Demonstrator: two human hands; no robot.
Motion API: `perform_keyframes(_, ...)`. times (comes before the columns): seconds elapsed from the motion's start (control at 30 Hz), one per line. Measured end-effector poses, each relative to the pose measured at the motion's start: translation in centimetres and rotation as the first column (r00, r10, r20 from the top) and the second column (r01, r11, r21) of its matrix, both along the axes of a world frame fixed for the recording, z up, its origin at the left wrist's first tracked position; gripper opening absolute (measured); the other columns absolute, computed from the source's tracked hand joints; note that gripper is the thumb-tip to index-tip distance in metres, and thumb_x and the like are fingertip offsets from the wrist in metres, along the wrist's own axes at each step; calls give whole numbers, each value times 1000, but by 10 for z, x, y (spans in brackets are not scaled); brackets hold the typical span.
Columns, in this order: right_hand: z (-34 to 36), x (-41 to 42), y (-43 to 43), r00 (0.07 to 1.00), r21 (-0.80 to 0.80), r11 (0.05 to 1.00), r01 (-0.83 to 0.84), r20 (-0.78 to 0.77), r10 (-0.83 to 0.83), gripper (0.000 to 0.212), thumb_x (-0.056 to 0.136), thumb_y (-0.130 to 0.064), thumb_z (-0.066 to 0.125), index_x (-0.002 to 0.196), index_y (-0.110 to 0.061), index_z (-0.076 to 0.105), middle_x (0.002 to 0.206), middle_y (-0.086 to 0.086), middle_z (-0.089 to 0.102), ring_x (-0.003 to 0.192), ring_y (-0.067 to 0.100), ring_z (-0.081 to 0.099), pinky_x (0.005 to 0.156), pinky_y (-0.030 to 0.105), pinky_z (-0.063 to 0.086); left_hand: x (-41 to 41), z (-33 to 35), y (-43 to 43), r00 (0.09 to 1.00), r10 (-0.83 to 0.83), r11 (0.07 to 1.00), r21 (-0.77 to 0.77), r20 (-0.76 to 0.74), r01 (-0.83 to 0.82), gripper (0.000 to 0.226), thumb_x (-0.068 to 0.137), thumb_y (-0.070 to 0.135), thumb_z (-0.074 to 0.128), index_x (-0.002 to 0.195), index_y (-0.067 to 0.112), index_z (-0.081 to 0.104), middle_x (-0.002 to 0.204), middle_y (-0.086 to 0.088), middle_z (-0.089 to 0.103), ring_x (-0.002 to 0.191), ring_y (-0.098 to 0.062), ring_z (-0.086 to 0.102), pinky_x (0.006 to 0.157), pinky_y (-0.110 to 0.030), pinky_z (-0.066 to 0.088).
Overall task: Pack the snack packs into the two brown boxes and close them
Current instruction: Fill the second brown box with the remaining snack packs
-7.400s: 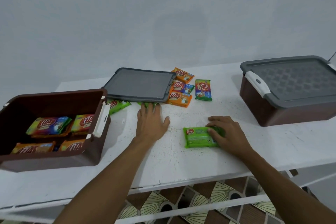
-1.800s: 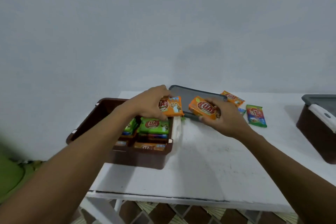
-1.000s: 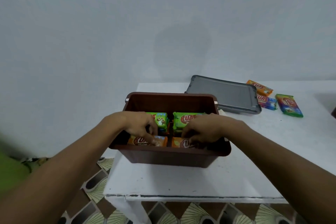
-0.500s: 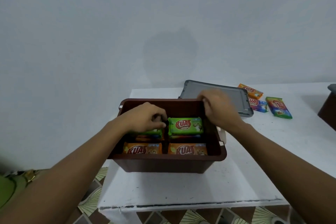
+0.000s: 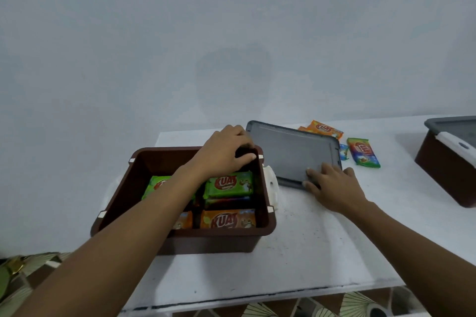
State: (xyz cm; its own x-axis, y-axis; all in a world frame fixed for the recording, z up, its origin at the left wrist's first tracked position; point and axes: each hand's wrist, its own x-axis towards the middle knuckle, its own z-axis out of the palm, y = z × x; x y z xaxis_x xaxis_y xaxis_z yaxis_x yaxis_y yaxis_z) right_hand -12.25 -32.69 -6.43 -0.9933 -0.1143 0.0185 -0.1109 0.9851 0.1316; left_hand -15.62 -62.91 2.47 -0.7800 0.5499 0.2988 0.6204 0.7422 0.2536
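The open brown box (image 5: 265,224) stands at the table's left end. Green snack packs (image 5: 228,184) and orange snack packs (image 5: 228,219) lie inside it; my left forearm hides some. My left hand (image 5: 225,153) is curled over the box's far right corner, gripping the rim. The grey lid (image 5: 291,149) lies flat just right of the box. My right hand (image 5: 332,184) rests with spread fingertips on the lid's near edge. Three loose packs lie beyond the lid: an orange one (image 5: 323,129), a multicoloured one (image 5: 363,152) and a blue one (image 5: 343,152), mostly hidden.
A second brown box (image 5: 443,175) with its grey lid on stands at the right edge of view. A white latch (image 5: 271,185) hangs on the open box's right side. The white table (image 5: 309,252) ends close in front, with patterned floor below.
My left hand left the green pack and rose to the box's far right corner. My right hand moved off the box rim, rightwards onto the lid's near edge.
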Motion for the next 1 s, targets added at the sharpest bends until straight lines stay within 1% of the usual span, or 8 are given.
perform_keyframes(0.13, 0, 4, 28, 988, -121, 984, -129, -96, 118, 42, 97, -55, 37, 102, -28, 69, 138, 1, 50, 124, 19, 46, 102, 41, 35, -8, -2, 24, 999, -4, 1000, 28, 36, 3, 25, 94, 46, 53, 104, 28, 67, 109, 11, 53, 101, -10, 44, 87, -36, 43)
perform_keyframes(0.2, -1, 6, 38, 985, -153, 974, -170, -63, 162, 39, 97, -53, 37, 93, -25, 64, 128, 0, 60, 108, 15, 57, 99, 36, 42, -11, -2, 38, 999, -12, 999, 36, 50, 10, 28, 95, 47, 50, 104, 26, 66, 108, 10, 53, 101, -10, 45, 87, -35, 42)
perform_keyframes(0.27, 1, 10, 42, 987, -225, 961, -160, -66, 148, 32, 97, -52, 39, 104, -27, 57, 111, -4, 64, 95, 12, 59, 97, 37, 45, -13, -2, 52, 998, -25, 999, 38, 63, 23, 28, 95, 47, 49, 103, 26, 65, 105, 11, 51, 100, -9, 44, 86, -33, 41)
perform_keyframes(0.4, 3, 12, 45, 991, -196, 972, -127, -69, 115, 50, 99, -52, 36, 143, -30, 42, 117, -1, 57, 108, 16, 52, 101, 34, 37, -17, -4, 76, 997, -34, 999, 2, 67, 34, 29, 95, 49, 49, 104, 27, 65, 103, 13, 50, 98, -8, 44, 86, -33, 41)
perform_keyframes(0.57, -3, 21, 69, 997, -329, 941, -76, -6, 79, 34, 96, -50, 46, 118, -29, 60, 136, 7, 45, 122, 27, 44, 102, 41, 38, -18, -5, 107, 996, -50, 998, -30, 73, 52, 31, 95, 49, 49, 108, 26, 66, 115, 6, 56, 106, -13, 47, 90, -33, 39)
perform_keyframes(0.7, -5, 26, 90, 993, -376, 922, -96, 32, 116, 22, 93, -49, 46, 96, -28, 53, 107, -4, 53, 99, 16, 51, 90, 37, 47, -20, -5, 127, 996, -44, 995, -86, 82, 51, 31, 94, 50, 50, 110, 28, 65, 113, 4, 56, 105, -15, 48, 87, -33, 38)
perform_keyframes(0.83, -5, 31, 115, 999, -399, 917, 1, 45, 18, 22, 92, -47, 53, 99, -27, 50, 101, -6, 55, 92, 13, 50, 84, 31, 48, -17, -5, 150, 994, -45, 976, -206, 98, 64, 34, 93, 51, 52, 116, 28, 61, 121, 2, 57, 111, -17, 50, 96, -40, 41)
perform_keyframes(1.0, -7, 37, 141, 1000, -351, 936, -15, 18, 23, 45, 93, -46, 54, 132, -24, 53, 126, -3, 53, 115, 15, 48, 100, 31, 42, -11, -12, 183, 968, -52, 900, -408, 246, 152, 45, 94, 52, 51, 129, 25, 54, 129, -4, 51, 116, -21, 50, 93, -40, 46)
